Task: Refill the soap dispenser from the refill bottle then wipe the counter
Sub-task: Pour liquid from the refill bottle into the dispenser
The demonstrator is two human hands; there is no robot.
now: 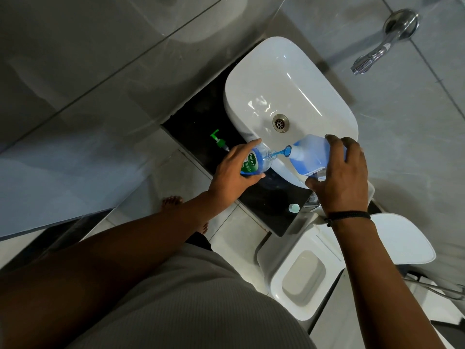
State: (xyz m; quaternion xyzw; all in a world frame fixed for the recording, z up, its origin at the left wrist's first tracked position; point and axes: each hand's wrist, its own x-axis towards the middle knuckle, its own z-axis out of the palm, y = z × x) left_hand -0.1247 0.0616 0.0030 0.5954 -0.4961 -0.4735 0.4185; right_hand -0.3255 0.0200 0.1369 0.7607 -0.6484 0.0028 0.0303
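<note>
Right hand [338, 177] grips the tipped refill bottle [312, 157], left hand [232, 170] grips the soap dispenser [254, 159] over the sink [251, 71] edge. Slick, sloshing plastic, probably heavy: hold each mid-body.

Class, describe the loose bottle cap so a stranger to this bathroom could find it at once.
Start at the white basin on the black counter. Follow the counter toward the toilet: the pale blue cap sits alone near that end, unlike the green pump head lying at the other.
</note>
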